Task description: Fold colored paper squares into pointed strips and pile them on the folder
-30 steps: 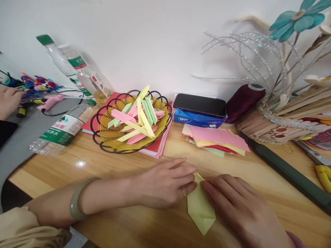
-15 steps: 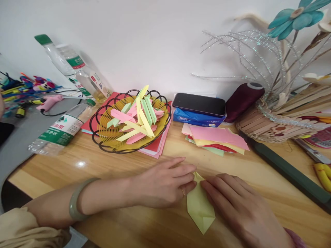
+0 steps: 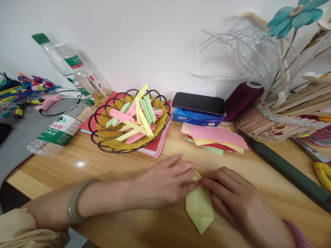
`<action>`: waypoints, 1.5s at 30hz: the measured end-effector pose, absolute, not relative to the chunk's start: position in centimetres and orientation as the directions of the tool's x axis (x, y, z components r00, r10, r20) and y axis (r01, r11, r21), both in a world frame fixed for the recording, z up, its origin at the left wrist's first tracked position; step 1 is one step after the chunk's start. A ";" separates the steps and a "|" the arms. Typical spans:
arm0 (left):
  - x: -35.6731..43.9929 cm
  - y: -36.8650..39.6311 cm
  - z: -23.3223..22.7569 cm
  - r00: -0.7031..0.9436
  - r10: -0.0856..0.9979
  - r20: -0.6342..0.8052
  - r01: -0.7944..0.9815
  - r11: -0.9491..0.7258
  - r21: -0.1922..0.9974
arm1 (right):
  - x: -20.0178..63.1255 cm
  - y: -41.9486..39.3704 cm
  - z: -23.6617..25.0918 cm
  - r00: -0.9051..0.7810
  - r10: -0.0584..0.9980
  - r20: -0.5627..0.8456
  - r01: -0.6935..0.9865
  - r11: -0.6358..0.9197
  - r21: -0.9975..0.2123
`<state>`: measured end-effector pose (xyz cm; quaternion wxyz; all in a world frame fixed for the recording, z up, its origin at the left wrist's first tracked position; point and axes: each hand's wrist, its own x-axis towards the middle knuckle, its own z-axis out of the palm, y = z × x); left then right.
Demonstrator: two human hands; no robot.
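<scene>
The right hand [image 3: 235,203] arches higher than before, pinching the one folded yellow-green paper [image 3: 199,210] at lower right of centre. The left hand [image 3: 162,184] spreads its fingers, thumb against the paper; whether it pinches, I cannot tell. One basket [image 3: 106,137] sits left of centre, one phone [image 3: 198,103] right.

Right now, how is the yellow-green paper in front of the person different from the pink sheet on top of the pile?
The yellow-green paper is folded to a point; the pink sheet shows no folds. The yellow-green paper is nearer the camera; the pink sheet is farther back, on the pile. Both are paper.
</scene>
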<state>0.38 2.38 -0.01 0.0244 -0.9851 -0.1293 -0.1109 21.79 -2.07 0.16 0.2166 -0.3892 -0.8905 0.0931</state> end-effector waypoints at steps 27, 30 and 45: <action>0.5 2.3 0.1 0.931 0.267 0.251 0.283 -0.958 -0.032 | 23.4 -1.3 0.9 -0.672 0.714 0.196 0.629 0.691 -0.358; 0.4 2.1 0.3 0.931 0.265 0.251 0.285 -0.957 -0.046 | 23.9 -1.4 1.1 -0.711 0.674 0.201 0.599 0.730 -0.328; 0.0 3.3 0.4 0.944 0.262 0.202 0.254 -0.965 0.063 | 24.9 -1.8 1.0 -0.742 0.615 0.266 0.547 0.785 -0.291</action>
